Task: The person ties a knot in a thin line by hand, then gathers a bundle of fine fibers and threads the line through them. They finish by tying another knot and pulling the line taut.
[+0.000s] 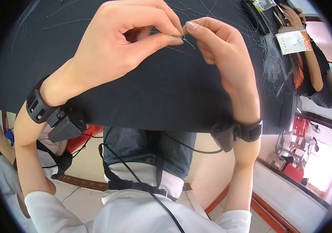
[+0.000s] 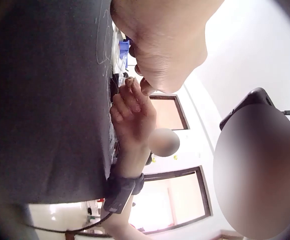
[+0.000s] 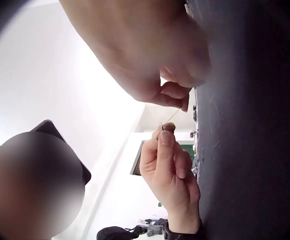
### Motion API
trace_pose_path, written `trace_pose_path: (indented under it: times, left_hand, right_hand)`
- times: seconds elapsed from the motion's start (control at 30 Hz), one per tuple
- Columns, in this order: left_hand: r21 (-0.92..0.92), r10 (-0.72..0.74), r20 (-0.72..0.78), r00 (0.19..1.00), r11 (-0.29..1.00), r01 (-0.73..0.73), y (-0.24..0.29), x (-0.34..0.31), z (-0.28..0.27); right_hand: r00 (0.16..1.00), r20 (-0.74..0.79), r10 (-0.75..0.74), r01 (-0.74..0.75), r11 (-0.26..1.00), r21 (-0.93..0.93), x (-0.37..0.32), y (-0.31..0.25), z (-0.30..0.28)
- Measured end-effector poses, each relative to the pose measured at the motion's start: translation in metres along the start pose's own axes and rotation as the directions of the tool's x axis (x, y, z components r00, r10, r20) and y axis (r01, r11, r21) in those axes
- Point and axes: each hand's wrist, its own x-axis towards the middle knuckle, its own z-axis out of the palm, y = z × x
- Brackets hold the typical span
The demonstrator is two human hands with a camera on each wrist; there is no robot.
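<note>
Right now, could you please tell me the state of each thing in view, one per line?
Left hand: pinches the strand.
Right hand: also pinches the strand.
Strand: straight between the hands.
Bundle: loose, tangled.
Other strands: loose, scattered.
Left strap: worn round the wrist.
Right strap: worn likewise.

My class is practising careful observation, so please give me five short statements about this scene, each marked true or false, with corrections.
1. The left hand's grip and the right hand's grip both pinch a thin strand. True.
2. The table has a white surface. False: it is black.
3. A tangled bundle of pale strands lies toward the right of the head view. True.
4. Only one black wrist strap shows in the head view. False: two show.
5. The two grips are wide apart. False: they are close together.
</note>
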Motion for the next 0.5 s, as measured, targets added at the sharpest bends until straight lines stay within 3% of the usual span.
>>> trace_pose_path:
  times: [0.07, 0.13, 0.17, 0.23, 0.37, 0.5]
  left_hand:
    - [-0.008, -0.048, -0.021, 0.999, 0.999, 0.048, -0.002, -0.001, 0.001]
    - [0.007, -0.112, -0.049, 0.992, 0.994, 0.113, -0.007, -0.002, 0.003]
    - [-0.097, -0.221, -0.085, 0.972, 0.972, 0.213, -0.01, -0.002, 0.003]
    - [-0.305, -0.43, -0.124, 0.894, 0.874, 0.378, -0.015, -0.002, 0.004]
    - [-0.562, -0.532, -0.081, 0.843, 0.723, 0.402, -0.016, 0.003, 0.004]
    - [-0.612, -0.599, 0.058, 0.799, 0.611, 0.502, -0.015, 0.003, 0.004]
  right_hand:
    - [0.998, -0.024, 0.06, -0.059, 0.997, 0.052, 0.0, -0.005, -0.002]
    - [0.998, 0.068, 0.015, -0.029, 0.975, 0.219, -0.001, -0.006, -0.012]
    - [0.993, 0.114, -0.018, -0.017, 0.953, 0.302, 0.0, -0.006, -0.016]
    - [0.984, 0.175, 0.036, -0.072, 0.977, 0.202, -0.003, -0.012, -0.021]
    - [0.986, 0.11, 0.128, -0.139, 0.986, 0.097, 0.002, -0.01, -0.021]
    - [0.995, 0.043, 0.09, -0.096, 0.978, 0.184, 0.006, -0.003, -0.022]
